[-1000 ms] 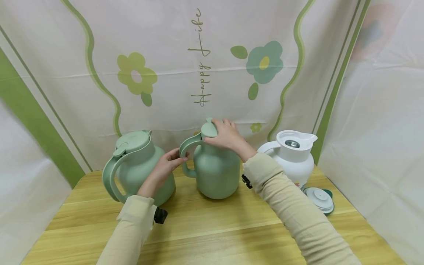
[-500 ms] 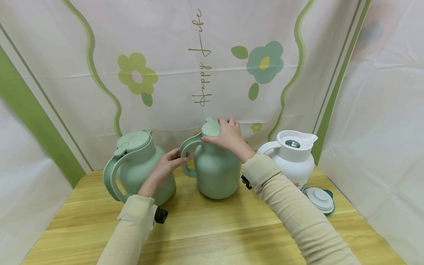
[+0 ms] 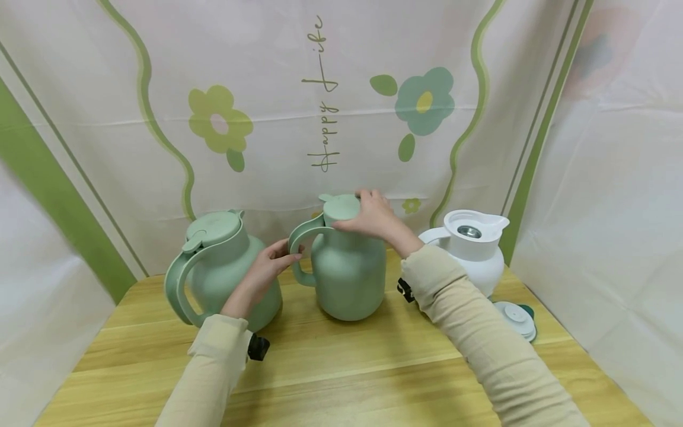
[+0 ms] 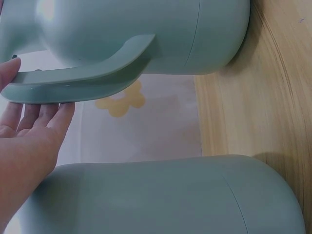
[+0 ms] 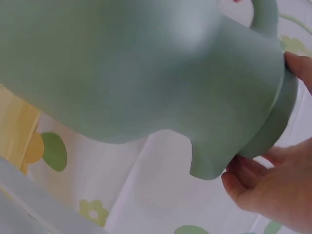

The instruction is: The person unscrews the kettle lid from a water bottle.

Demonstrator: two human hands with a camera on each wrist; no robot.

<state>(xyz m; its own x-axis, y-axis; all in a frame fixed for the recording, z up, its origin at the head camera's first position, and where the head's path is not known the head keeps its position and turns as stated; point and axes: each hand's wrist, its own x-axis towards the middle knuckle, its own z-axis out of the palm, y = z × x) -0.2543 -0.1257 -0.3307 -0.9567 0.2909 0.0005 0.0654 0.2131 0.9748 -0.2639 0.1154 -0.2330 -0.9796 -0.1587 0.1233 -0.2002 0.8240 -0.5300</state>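
Observation:
A green thermos jug [image 3: 349, 279] stands upright in the middle of the wooden table. My left hand [image 3: 262, 270] grips its handle [image 4: 78, 80], thumb on one side and fingers on the other in the left wrist view. With its thumb and fingers spread around the rim, my right hand [image 3: 376, 216] grips the jug's lid [image 3: 341, 207]. In the right wrist view the lid [image 5: 278, 122] sits on the jug's neck, slightly raised at the seam, near the spout [image 5: 209, 163]. The lid's small tab [image 3: 326, 197] points to the back left.
A second green thermos jug [image 3: 229, 267], lidded, stands close on the left behind my left forearm. To the right is a white jug [image 3: 475, 261] with its mouth uncovered; a pale lid [image 3: 514, 317] lies in front of it. A patterned curtain [image 3: 277, 148] hangs behind the table [image 3: 331, 379].
The middle jug's lid has turned, its tab swinging from the back towards the left. My right hand and forearm have shifted slightly right. The left hand has stayed on the handle.

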